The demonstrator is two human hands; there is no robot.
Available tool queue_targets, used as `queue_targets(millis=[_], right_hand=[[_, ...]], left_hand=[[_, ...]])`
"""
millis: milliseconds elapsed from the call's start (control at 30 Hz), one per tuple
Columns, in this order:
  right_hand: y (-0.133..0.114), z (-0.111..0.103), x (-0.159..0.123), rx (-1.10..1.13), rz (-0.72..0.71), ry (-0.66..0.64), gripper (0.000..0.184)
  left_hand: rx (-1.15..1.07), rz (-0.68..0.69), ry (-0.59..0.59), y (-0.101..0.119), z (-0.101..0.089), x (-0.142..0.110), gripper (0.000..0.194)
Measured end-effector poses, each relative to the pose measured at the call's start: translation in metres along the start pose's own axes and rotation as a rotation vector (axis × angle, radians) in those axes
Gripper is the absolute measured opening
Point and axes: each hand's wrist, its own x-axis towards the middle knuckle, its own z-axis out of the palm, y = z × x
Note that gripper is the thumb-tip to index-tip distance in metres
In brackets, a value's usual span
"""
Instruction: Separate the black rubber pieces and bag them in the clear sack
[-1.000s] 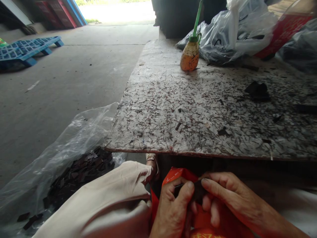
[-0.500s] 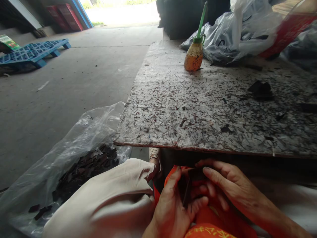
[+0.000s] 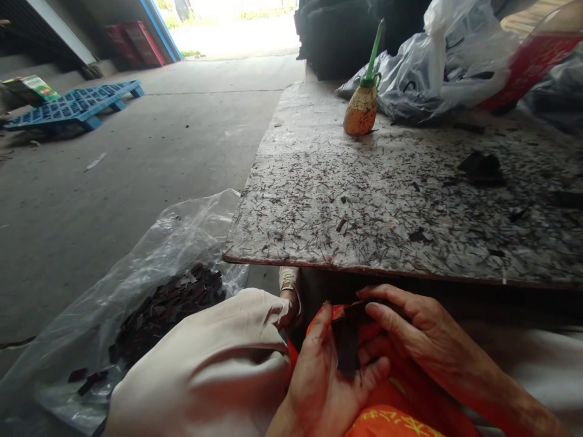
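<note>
Over the lap, my left hand [image 3: 316, 376] is cupped around a dark flat piece [image 3: 348, 349], its thumb up along the left side and its fingers curled below. My right hand [image 3: 421, 331] comes in from the right, thumb and forefinger pinched together at the piece's upper right edge. Whether that pinch holds the same piece or a second one is hard to make out in the shadow. Orange cloth with yellow lettering [image 3: 392, 422] lies beneath both hands.
A table [image 3: 291, 127] strewn with dark scraps stands ahead, its front edge just beyond my hands. An orange squeeze bottle [image 3: 361, 112] and a plastic bag [image 3: 410, 85] rest on it. Left of my knee, dark pieces [image 3: 168, 309] lie on clear plastic sheeting [image 3: 150, 243]. A blue pallet [image 3: 77, 106] sits farther off.
The dark piece in my left hand has turned, showing a broader face where a narrow edge showed before. Both hands stay close together. The whole view has shifted slightly.
</note>
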Motion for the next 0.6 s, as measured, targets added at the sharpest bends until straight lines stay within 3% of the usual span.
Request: queue_targets(millis=[100,167,400,600], right_hand=[[-0.002,0.001,0.000,0.310,0.107,-0.077,0.030],[-0.006,-0.001,0.000,0.399,0.138,-0.075,0.029],[-0.016,-0.009,0.001,0.571,0.197,-0.157,0.026],[-0.005,-0.009,0.003,0.516,0.216,-0.215,0.029]], left_hand=[[0.039,0.000,-0.069,0.002,-0.004,-0.004,0.040],[0.093,-0.004,-0.091,0.005,-0.005,-0.008,0.034],[0.231,-0.031,-0.187,0.015,0.002,-0.026,0.045],[0.284,-0.036,-0.233,0.020,0.002,-0.032,0.044]])
